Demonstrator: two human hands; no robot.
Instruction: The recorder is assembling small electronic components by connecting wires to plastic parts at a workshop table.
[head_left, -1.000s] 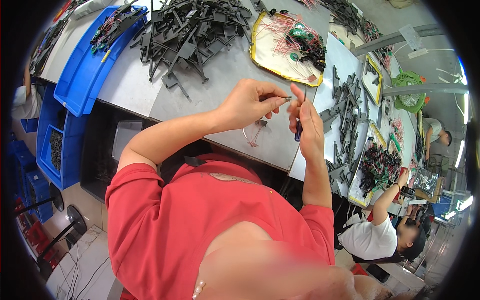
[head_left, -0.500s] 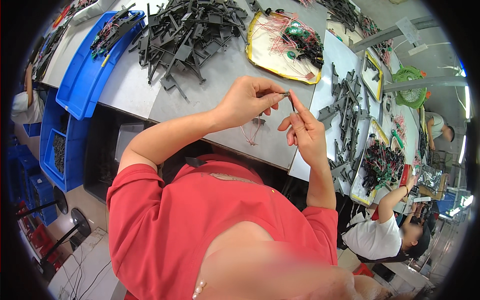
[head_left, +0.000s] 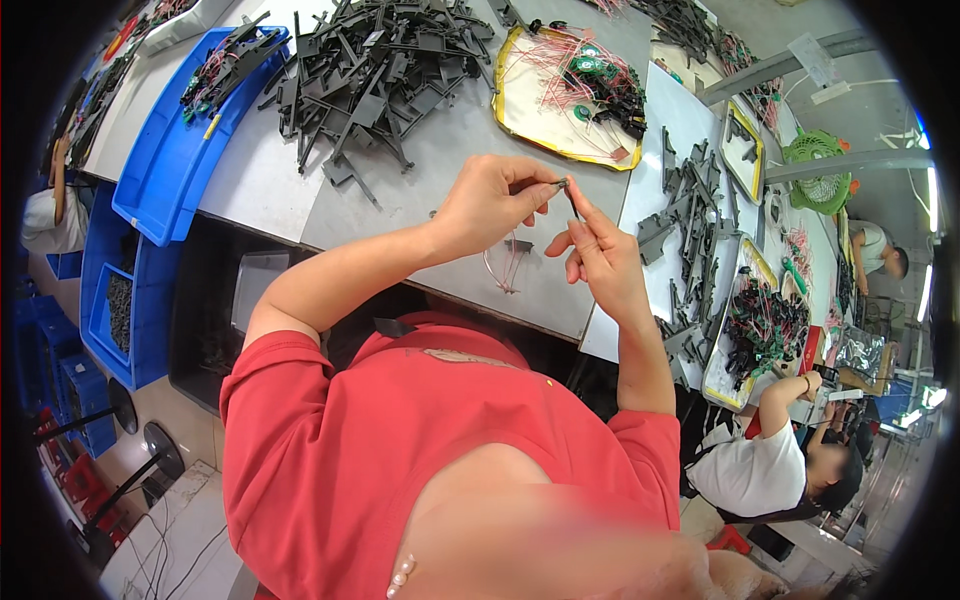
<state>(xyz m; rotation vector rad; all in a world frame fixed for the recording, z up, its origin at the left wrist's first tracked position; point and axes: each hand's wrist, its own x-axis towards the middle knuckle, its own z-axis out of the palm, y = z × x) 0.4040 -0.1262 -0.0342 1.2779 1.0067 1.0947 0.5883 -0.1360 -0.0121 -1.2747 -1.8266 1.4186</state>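
Observation:
Above the grey worktop point(head_left: 400, 205), my left hand point(head_left: 497, 203) pinches a small dark part point(head_left: 572, 200) between thumb and fingertips. The part is thin, and its exact kind is too small to make out. My right hand point(head_left: 607, 262) meets it from the other side, index fingertip against its upper end and thumb close by; its other fingers are loosely curled. Below my hands, a small dark piece with thin pink wires point(head_left: 512, 262) lies on the worktop, partly behind the left hand.
A heap of dark plastic brackets point(head_left: 375, 85) covers the far worktop. Behind my hands lies a yellow-rimmed tray point(head_left: 520, 122) of wired parts. More brackets point(head_left: 690, 215) lie rightward. A blue bin point(head_left: 160, 170) stands left. A person in white point(head_left: 755, 470) sits at right.
Both hands have shifted slightly left with the small dark part between them. The part's thin dark length shows more clearly now. At right, the other person's arm has lowered.

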